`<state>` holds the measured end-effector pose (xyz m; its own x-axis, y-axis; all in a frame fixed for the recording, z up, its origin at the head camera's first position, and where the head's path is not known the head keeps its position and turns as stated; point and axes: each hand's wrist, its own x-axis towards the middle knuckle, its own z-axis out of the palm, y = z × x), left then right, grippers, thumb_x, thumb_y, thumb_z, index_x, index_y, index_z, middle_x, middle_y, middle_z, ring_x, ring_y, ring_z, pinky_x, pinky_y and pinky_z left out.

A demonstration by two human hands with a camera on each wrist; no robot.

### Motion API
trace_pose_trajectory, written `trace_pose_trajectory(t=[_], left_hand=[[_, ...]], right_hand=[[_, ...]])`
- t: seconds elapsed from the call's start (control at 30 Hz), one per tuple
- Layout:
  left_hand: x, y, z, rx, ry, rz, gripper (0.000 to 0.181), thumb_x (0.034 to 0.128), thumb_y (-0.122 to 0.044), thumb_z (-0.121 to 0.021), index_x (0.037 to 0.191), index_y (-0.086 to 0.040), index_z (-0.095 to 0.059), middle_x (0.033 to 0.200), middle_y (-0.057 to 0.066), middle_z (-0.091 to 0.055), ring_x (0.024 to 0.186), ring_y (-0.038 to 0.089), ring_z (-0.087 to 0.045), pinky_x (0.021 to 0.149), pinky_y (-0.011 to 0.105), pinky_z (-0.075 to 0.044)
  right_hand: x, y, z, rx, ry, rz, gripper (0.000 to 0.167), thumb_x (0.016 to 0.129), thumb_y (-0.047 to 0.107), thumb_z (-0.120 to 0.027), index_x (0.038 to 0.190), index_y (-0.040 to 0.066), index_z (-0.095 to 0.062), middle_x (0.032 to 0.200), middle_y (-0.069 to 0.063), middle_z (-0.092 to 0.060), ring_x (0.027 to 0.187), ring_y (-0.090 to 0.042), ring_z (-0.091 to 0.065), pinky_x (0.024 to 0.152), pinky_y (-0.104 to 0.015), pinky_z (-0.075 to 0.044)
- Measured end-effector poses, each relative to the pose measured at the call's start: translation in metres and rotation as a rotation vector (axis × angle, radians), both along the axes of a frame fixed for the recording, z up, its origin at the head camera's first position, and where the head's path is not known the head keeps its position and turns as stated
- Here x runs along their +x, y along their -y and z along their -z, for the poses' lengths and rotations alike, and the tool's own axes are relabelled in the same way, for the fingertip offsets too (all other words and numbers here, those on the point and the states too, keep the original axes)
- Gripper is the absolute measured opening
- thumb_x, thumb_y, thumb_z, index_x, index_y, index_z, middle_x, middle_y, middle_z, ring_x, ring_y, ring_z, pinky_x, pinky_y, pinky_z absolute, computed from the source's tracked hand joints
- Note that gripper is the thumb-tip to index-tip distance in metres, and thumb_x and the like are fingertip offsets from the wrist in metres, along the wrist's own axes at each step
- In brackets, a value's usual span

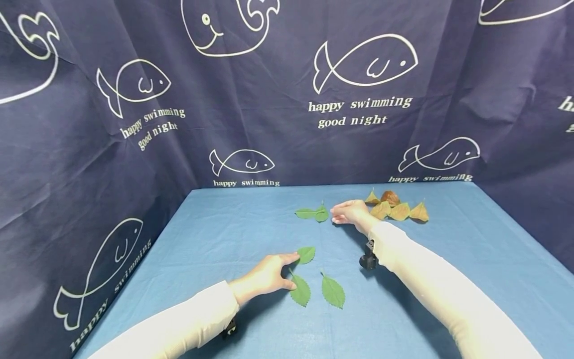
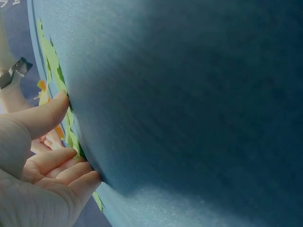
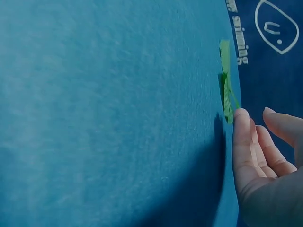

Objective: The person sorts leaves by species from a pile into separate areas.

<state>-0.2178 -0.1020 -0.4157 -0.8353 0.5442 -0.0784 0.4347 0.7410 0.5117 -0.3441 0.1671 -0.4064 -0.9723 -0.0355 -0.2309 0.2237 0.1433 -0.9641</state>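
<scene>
My left hand [image 1: 269,274] is low over the cloth, thumb and fingers spread apart. Its fingertips touch the edge of one green leaf [image 1: 307,255], while the thumb [image 2: 52,111] touches a second green leaf [image 1: 301,291]. A third green leaf [image 1: 333,292] lies flat to the right of these. Farther back, my right hand [image 1: 353,213] hovers just right of two overlapping green leaves, the left one [image 1: 305,214] partly under the other [image 1: 321,214]. In the right wrist view its fingers [image 3: 241,146] hold nothing, and the thumb stands apart from them.
Beyond the right hand, several yellow-brown leaves [image 1: 399,211] lie around a round brown object [image 1: 390,198] near the table's back edge. Blue cloth [image 1: 215,239] covers the table. A dark fish-print curtain [image 1: 287,119] stands behind and along the sides.
</scene>
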Motion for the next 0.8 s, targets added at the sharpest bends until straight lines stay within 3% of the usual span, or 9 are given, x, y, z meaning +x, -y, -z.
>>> trace_pose_trajectory(t=[0.17,0.37,0.8], left_hand=[[-0.002,0.001,0.001,0.015,0.011,-0.004,0.073,0.0783,-0.020,-0.081,0.142,-0.007,-0.049,0.150,0.008,-0.045,0.138,0.029,-0.042,0.112,0.044,-0.038],[-0.004,0.001,0.001,0.015,0.002,-0.004,0.073,0.0780,-0.019,-0.081,0.142,-0.007,-0.049,0.149,0.008,-0.045,0.138,0.029,-0.042,0.113,0.044,-0.038],[-0.003,0.001,0.004,0.003,-0.020,0.023,0.072,0.0781,-0.022,-0.081,0.141,-0.006,-0.050,0.148,0.009,-0.047,0.137,0.029,-0.044,0.113,0.043,-0.038]], right_hand=[[0.008,0.004,-0.006,0.012,-0.021,-0.067,0.038,0.091,0.002,-0.064,0.123,-0.016,-0.056,0.113,-0.029,-0.067,0.074,-0.016,-0.072,0.088,-0.037,-0.058],[0.016,0.010,-0.013,0.006,-0.043,-0.117,0.036,0.090,0.003,-0.065,0.121,-0.016,-0.058,0.103,-0.027,-0.070,0.076,-0.018,-0.072,0.088,-0.038,-0.058],[0.047,0.018,-0.009,0.042,-0.009,-0.319,0.036,0.090,0.008,-0.066,0.118,-0.014,-0.061,0.106,-0.025,-0.070,0.086,-0.021,-0.072,0.088,-0.039,-0.058]])
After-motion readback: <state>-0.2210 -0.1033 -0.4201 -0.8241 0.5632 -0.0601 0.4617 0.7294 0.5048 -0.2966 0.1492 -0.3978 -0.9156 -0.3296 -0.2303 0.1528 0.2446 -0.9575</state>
